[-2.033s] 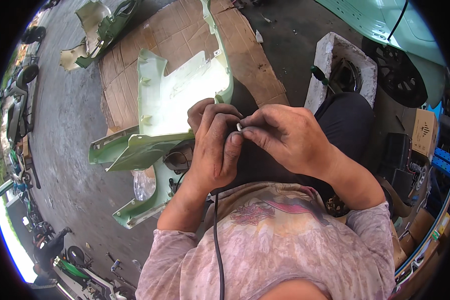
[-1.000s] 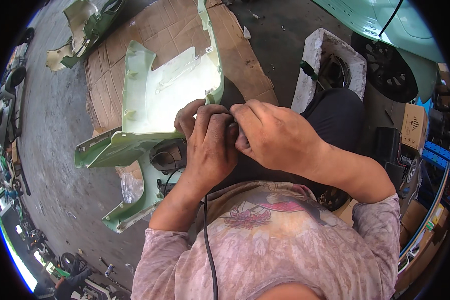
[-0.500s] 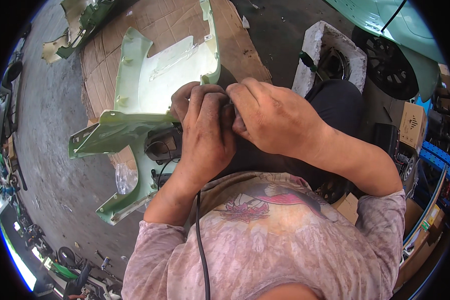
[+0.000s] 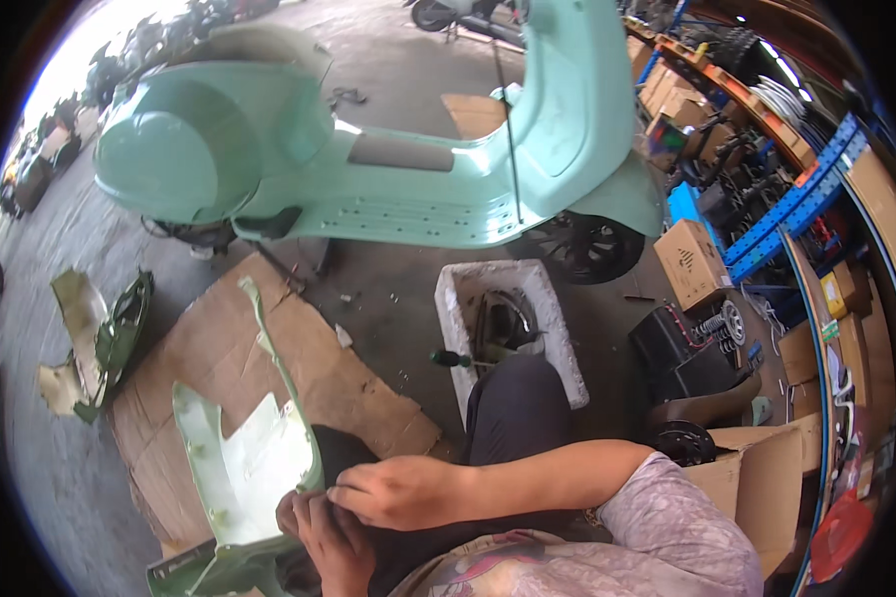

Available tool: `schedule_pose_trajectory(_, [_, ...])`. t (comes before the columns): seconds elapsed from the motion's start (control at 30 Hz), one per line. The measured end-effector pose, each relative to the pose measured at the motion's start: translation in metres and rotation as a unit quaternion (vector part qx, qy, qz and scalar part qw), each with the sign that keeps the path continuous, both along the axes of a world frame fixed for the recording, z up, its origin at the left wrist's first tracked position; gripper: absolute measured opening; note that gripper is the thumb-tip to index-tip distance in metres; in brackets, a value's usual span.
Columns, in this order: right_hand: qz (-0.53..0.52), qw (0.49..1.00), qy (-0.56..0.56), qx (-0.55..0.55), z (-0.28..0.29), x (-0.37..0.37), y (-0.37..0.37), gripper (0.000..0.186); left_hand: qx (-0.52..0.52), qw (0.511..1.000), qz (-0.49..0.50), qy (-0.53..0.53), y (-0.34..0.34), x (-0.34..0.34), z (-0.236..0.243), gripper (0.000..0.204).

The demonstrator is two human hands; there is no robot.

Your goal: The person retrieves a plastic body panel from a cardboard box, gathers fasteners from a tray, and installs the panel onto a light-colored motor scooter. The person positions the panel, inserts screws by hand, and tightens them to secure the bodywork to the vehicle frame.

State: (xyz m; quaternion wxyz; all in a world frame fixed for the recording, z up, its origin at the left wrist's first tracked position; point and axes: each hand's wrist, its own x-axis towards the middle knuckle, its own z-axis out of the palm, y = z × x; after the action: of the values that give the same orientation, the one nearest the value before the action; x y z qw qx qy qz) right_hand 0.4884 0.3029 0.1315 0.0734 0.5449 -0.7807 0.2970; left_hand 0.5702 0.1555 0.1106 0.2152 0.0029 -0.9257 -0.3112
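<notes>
Close together at the lower middle, my left hand (image 4: 331,542) and my right hand (image 4: 393,492) both have their fingers curled in. Whatever they pinch between them is too small or hidden to make out. They are at the right edge of a pale green scooter body panel (image 4: 264,468), its whitish inner side facing up. A darker green part (image 4: 184,572) adjoins the panel's near end and is cut off by the picture's lower rim. My right forearm reaches in from the right, across my dark-trousered leg.
Beneath the panel lies flat cardboard (image 4: 358,388). Ahead stands a mint green scooter (image 4: 398,199). A white foam box (image 4: 556,328) holds parts, with a green-handled screwdriver (image 4: 448,358) at its left rim. Another green panel (image 4: 119,328) lies left; cartons (image 4: 689,264) and blue shelving (image 4: 796,204) line the right.
My view has swung up and to the right, so the scooter and shelving show more fully. The hands appear lower in the picture, still together at the panel's edge.
</notes>
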Motion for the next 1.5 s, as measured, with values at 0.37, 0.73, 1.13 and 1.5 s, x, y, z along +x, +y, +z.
schedule_pose_trajectory(0.37, [-0.050, 0.952, -0.278, -0.120, -0.011, 0.005, -0.005, 0.019, 0.024, 0.998, -0.050, -0.017, 0.004, 0.006, 0.002, 0.018])
schedule_pose_trajectory(0.73, [-0.123, 0.864, -0.483, -0.077, 0.006, -0.014, 0.015, 0.019, 0.061, 0.995, -0.073, -0.034, 0.001, -0.013, -0.005, 0.026])
schedule_pose_trajectory(1.13, [-0.091, 0.893, -0.434, -0.076, 0.005, -0.002, 0.009, 0.017, 0.067, 0.993, -0.092, -0.027, -0.017, 0.001, -0.009, 0.017])
schedule_pose_trajectory(1.5, [-0.043, 0.797, -0.584, -0.143, -0.022, 0.006, 0.006, 0.023, 0.106, 0.992, -0.064, -0.024, -0.015, 0.002, -0.005, 0.009])
